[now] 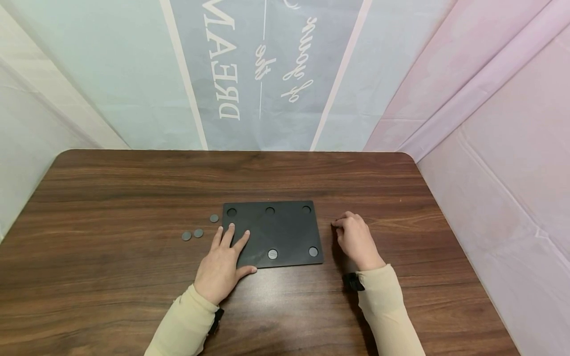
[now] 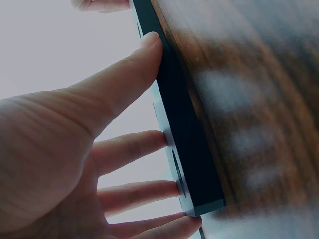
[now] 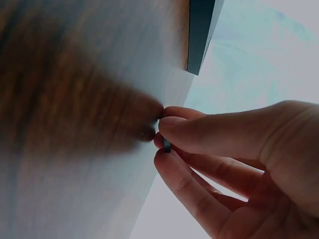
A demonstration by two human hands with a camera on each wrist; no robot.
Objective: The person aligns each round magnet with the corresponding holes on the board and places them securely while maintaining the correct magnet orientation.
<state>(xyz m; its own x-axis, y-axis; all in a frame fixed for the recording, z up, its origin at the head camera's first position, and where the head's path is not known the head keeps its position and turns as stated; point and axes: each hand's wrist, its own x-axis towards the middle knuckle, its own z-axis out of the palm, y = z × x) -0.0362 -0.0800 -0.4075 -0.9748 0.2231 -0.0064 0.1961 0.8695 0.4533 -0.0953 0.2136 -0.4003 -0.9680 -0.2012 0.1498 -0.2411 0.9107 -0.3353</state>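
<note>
A flat black board [image 1: 285,227] with round recesses lies on the wooden table. Grey discs [image 1: 272,254] fill two of its near recesses, while the three far ones show no disc. My left hand [image 1: 224,264] rests with spread fingers on the board's left end, its thumb along the near edge, covering the near left corner. To the right of the board, low over the table, my right hand [image 1: 358,241] pinches a small dark disc [image 3: 167,145] between thumb and fingers. That disc shows edge-on in the right wrist view.
Three loose grey discs [image 1: 198,233] lie on the table [image 1: 111,267] left of the board, one of them close to its far left corner. Behind the table's far edge hangs a printed cloth backdrop [image 1: 276,74], with pale cloth at both sides.
</note>
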